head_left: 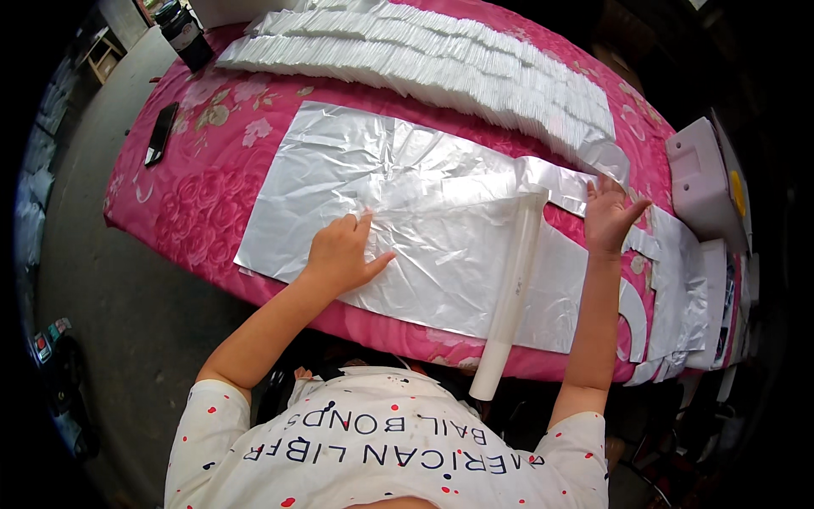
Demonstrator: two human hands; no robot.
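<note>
A stack of silver plastic sheets (322, 161) lies flat and crinkled across the middle of the table. My left hand (339, 253) rests on it, fingers stretched forward and thumb apart, with its fingertips on a strip of thin shiny film (458, 191). That strip runs rightward to the top end of a long whitish tube (510, 297), which lies across the sheets, its near end past the table edge. My right hand (607, 219) is raised at the right with spread fingers, beside a silver strip (564, 185). Whether its fingertips touch that strip I cannot tell.
Long rows of white folded packets (424, 68) fill the table's far side. A black phone (161, 134) and a dark bottle (184, 36) stand out at the left on the pink floral cloth (203, 204). Silver sheets (678, 288) and a white box (704, 178) occupy the right end.
</note>
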